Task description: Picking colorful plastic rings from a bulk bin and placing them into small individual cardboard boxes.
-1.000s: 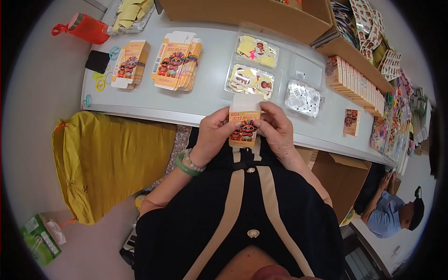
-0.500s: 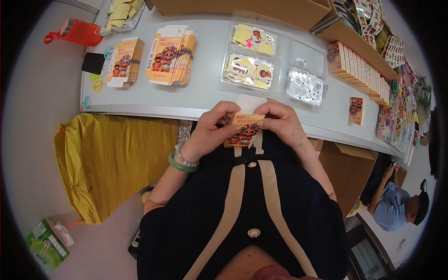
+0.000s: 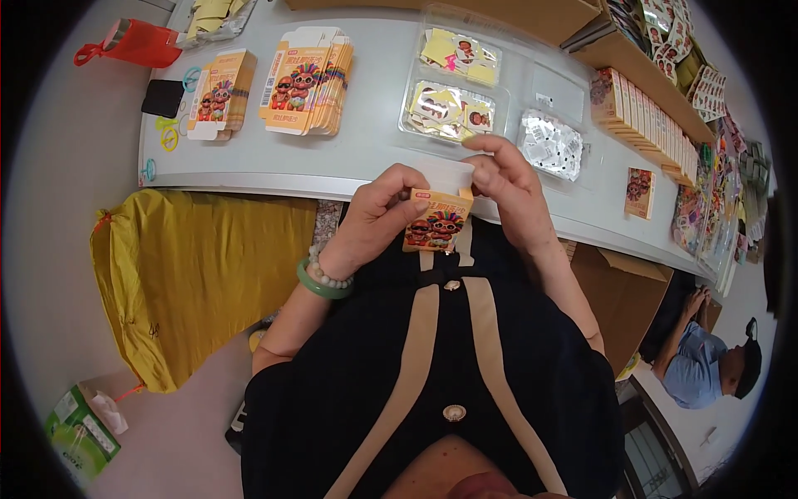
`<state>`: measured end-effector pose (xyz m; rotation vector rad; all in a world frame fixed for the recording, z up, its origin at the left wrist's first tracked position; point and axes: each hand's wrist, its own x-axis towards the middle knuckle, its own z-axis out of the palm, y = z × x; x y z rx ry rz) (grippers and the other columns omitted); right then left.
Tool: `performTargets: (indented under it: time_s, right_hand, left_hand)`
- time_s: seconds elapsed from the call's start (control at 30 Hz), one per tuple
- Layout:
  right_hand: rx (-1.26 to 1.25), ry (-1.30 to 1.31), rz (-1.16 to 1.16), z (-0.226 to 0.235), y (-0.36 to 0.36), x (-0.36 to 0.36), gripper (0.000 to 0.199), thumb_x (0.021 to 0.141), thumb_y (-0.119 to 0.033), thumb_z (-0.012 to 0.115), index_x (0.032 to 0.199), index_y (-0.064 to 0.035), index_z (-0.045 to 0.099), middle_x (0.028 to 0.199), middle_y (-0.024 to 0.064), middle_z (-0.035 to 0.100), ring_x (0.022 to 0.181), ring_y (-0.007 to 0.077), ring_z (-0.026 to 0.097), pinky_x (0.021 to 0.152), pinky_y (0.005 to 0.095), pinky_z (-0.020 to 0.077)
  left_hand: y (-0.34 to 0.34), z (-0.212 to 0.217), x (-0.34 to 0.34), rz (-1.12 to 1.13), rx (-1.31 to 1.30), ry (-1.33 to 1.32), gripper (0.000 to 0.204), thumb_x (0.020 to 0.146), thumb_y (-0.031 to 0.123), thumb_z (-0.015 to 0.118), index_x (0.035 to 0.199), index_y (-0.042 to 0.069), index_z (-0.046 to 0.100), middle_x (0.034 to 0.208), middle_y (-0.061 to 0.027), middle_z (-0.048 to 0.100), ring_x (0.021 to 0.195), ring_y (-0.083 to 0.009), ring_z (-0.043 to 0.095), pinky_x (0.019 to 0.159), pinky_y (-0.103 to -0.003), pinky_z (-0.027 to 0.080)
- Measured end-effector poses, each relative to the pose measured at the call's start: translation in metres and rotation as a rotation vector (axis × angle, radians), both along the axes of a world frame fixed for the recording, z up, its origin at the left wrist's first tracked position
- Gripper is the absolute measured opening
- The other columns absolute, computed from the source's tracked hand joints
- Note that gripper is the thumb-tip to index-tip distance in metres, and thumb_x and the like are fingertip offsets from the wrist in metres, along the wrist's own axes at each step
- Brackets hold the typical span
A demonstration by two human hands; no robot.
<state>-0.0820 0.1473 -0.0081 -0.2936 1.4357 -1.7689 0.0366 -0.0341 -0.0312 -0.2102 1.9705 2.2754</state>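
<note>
In front of my chest, my left hand [image 3: 376, 209] is closed on a small orange carton [image 3: 435, 232] with cartoon figures, thumb on its front face. The carton's top is open, and its white flap [image 3: 446, 175] stands up toward the table. Beside that flap, my right hand [image 3: 522, 198] has its fingers apart, the index finger stretched toward the trays. Its thumb is close to the carton's upper right corner; whether it touches cannot be seen. Just beyond, clear plastic trays hold yellow-backed stickers [image 3: 449, 112] and small white packets [image 3: 550, 148].
Flat orange cartons [image 3: 303, 83] are stacked at the left, with another stack [image 3: 220, 96] beside them. A row of filled-out cartons [image 3: 644, 125] and one single carton [image 3: 639, 193] lie at the right. A cardboard box [image 3: 465, 10] borders the back. A person [image 3: 702, 358] sits far right.
My right hand has let go of the carton's top edge and moved up and to the right, its index finger now extended. My left hand keeps its hold.
</note>
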Motion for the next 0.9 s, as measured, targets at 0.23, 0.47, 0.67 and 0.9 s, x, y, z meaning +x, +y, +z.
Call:
performTargets:
  time_s: [0.23,0.47,0.67,0.9]
  right_hand:
    - [0.038,0.458,0.230,0.002,-0.004,0.000,0.019,0.089,-0.013,0.058,0.097,0.0025,0.062,0.101,0.0069,0.061,0.093,0.0137,0.055,0.085,0.0280,0.0425]
    - [0.266,0.466,0.212,0.007,-0.010,0.009,0.016,0.087,-0.006,0.059,0.099,0.0029,0.063,0.097,0.0077,0.063,0.088,0.0141,0.058,0.078,0.0249,0.0462]
    - [0.348,0.514,0.126,0.008,-0.010,0.014,0.019,0.084,0.005,0.054,0.101,0.0030,0.063,0.095,0.0087,0.065,0.087,0.0149,0.061,0.079,0.0243,0.0477]
    - [0.444,0.729,0.336,0.032,-0.010,0.009,0.026,0.085,0.009,0.048,0.106,0.0013,0.061,0.104,0.0161,0.063,0.097,0.0258,0.062,0.086,0.0287,0.0471]
  left_hand:
    - [0.008,-0.007,0.000,0.150,0.404,0.060,0.040,0.087,-0.007,0.055,0.119,0.006,0.034,0.102,-0.0095,0.059,0.094,-0.0117,0.058,0.082,-0.023,0.048]
    - [0.011,-0.004,0.000,0.126,0.302,0.026,0.039,0.087,-0.007,0.054,0.119,0.003,0.035,0.101,-0.0077,0.060,0.089,-0.0083,0.057,0.076,-0.021,0.048]
    - [0.008,-0.008,0.004,0.062,0.194,0.005,0.042,0.088,-0.007,0.053,0.125,0.003,0.035,0.112,-0.0119,0.057,0.103,-0.0135,0.056,0.085,-0.025,0.047]
    - [0.009,-0.013,0.008,0.094,0.066,0.031,0.042,0.089,-0.005,0.053,0.128,0.001,0.042,0.111,-0.0081,0.058,0.102,-0.0115,0.055,0.085,-0.023,0.046]
